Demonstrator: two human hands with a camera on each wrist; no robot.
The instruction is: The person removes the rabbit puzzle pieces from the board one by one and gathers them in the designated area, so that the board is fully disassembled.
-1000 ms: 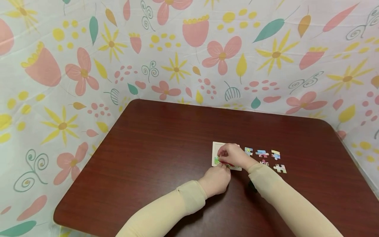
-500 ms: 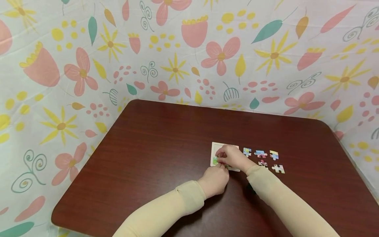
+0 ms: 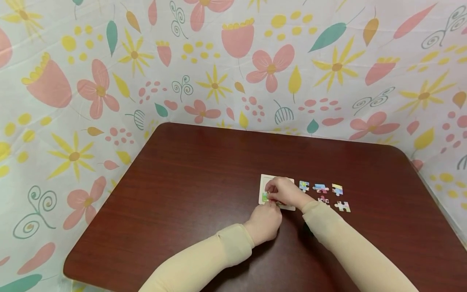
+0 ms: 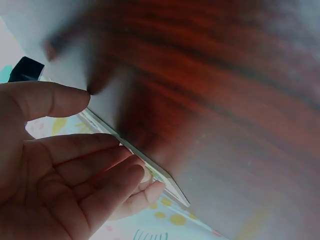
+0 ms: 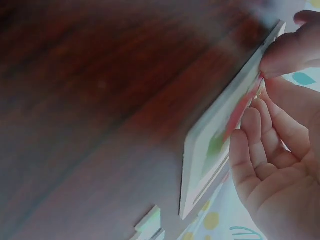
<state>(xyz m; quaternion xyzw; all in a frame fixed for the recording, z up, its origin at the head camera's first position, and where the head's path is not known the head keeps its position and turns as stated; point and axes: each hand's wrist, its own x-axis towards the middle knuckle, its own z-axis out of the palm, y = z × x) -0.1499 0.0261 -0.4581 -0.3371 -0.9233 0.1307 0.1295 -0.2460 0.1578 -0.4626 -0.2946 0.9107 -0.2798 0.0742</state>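
Note:
A small cream puzzle board [image 3: 267, 177] lies on the table, with green and red picture parts along its near side. Over it, my right hand [image 3: 286, 192] pinches a jigsaw piece between thumb and fingertips; in the right wrist view a red edge of the piece [image 5: 260, 86] shows at the fingertips, the rest being covered. My left hand [image 3: 265, 221] rests at the board's near edge, its fingertips touching it. In the left wrist view the left thumb [image 4: 60, 99] stands apart from the fairly straight fingers. Both hands hide much of the board.
Right of the board lie several loose jigsaw pieces, among them a blue one with a star [image 3: 304, 186], a blue-and-red one [image 3: 321, 188], a yellow-and-blue one [image 3: 337, 189] and a pale one [image 3: 343, 206]. Floral cloth [image 3: 215, 52] hangs behind the dark table [image 3: 189, 174].
Both hands stay at the board, with only slight shifts of the right hand's fingers. The whole view has drifted a little to the left.

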